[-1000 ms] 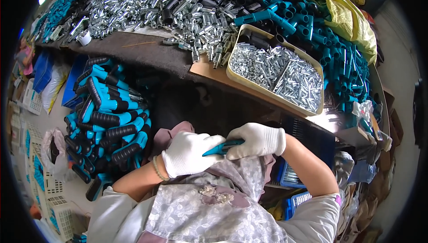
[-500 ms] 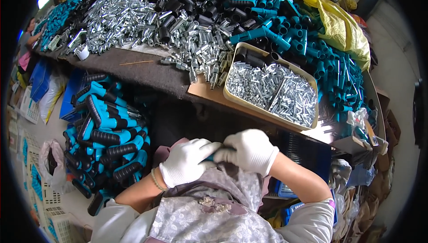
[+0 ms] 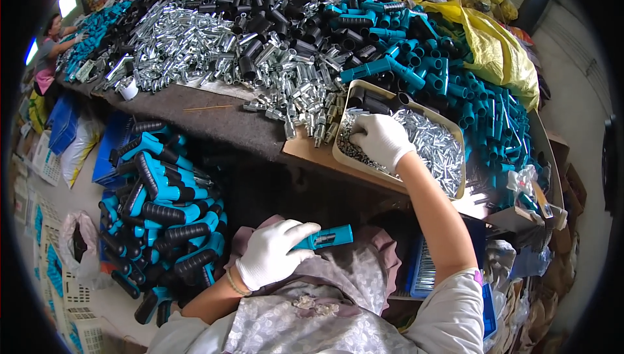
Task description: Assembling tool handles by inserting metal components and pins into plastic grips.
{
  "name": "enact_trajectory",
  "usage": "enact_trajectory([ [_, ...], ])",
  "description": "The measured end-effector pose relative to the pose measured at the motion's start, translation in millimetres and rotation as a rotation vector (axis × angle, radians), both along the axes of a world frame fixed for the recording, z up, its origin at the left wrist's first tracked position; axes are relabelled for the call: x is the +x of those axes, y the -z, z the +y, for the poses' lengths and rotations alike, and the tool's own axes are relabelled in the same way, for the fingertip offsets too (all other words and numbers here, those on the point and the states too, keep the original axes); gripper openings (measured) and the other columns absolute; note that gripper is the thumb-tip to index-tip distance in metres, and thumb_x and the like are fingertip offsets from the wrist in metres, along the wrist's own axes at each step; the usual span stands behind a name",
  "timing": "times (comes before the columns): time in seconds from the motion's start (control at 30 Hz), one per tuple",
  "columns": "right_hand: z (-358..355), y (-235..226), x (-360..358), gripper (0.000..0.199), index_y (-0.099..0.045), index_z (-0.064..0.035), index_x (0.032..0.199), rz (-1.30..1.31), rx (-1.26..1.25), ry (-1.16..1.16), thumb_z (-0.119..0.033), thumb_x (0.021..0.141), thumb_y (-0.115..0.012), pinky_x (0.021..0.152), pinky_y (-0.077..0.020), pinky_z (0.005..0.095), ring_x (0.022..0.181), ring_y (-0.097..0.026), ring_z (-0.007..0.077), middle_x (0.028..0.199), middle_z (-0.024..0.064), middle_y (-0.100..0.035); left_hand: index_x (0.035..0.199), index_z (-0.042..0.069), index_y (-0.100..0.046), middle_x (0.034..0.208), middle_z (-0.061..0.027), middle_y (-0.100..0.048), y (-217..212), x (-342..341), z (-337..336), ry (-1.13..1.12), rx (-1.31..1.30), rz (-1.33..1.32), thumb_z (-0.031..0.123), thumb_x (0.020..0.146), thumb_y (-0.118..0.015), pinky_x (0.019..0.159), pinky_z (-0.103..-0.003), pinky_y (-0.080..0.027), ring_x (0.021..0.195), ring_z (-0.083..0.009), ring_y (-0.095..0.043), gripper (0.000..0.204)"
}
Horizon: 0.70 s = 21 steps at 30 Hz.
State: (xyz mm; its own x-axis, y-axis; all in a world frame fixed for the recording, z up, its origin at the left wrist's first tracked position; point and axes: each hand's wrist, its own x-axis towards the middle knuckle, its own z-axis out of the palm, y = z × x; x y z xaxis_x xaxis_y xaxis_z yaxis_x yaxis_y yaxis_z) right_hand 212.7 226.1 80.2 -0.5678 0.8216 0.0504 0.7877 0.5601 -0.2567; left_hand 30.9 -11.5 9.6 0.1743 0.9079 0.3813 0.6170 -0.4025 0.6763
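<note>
My left hand (image 3: pixel 273 254), in a white glove, is closed around a teal plastic tool housing (image 3: pixel 333 237) above my lap. A slot in the housing's side shows a metal part inside. My right hand (image 3: pixel 383 139), also gloved, reaches into a cream tray (image 3: pixel 462 178) on the table edge. Its fingers are bent down into the small metal pieces at the tray's left side. Whatever they pinch is hidden. Silvery pins (image 3: pixel 437 159) fill the tray's right part, with a few black sleeves along its far end.
Shiny metal fittings (image 3: pixel 175 48), black sleeves (image 3: pixel 276 22) and teal housings (image 3: pixel 448 78) are heaped across the table. A pile of teal-and-black tool bodies (image 3: pixel 172 191) stands at my left. Blue bins (image 3: pixel 422 269) sit low at the right. Other people work around the table.
My right hand has left the housing at my lap and moved forward and right into the tray. The left hand keeps the housing, which now shows plainly.
</note>
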Motion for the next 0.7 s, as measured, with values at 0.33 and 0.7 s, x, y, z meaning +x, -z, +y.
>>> enact_trajectory([
  [0.33,-41,-21,31,0.013,-0.072,0.0003,0.094,0.524,-0.040,0.004,-0.007,0.085,-0.068,0.069,-0.0521,0.0288,0.072,-0.066,0.0178,0.078,0.0097,-0.071,0.112,0.008,-0.068,0.091,-0.0094,-0.067,-3,-2,0,-0.006,0.071,-0.054,0.016,0.070,-0.083,0.069,-0.038,-0.053,0.079,-0.0297,-0.064,0.046],
  [0.7,-137,11,2,0.017,-0.070,-0.0049,0.089,0.356,-0.342,-0.343,-0.021,0.084,-0.071,0.073,-0.0527,0.0417,0.080,-0.066,0.0351,0.085,0.0155,-0.067,0.147,0.006,-0.045,0.071,-0.0069,-0.057,-14,3,0,-0.036,0.280,0.141,0.015,0.062,-0.085,0.059,-0.038,-0.050,0.063,-0.0249,-0.059,0.094],
])
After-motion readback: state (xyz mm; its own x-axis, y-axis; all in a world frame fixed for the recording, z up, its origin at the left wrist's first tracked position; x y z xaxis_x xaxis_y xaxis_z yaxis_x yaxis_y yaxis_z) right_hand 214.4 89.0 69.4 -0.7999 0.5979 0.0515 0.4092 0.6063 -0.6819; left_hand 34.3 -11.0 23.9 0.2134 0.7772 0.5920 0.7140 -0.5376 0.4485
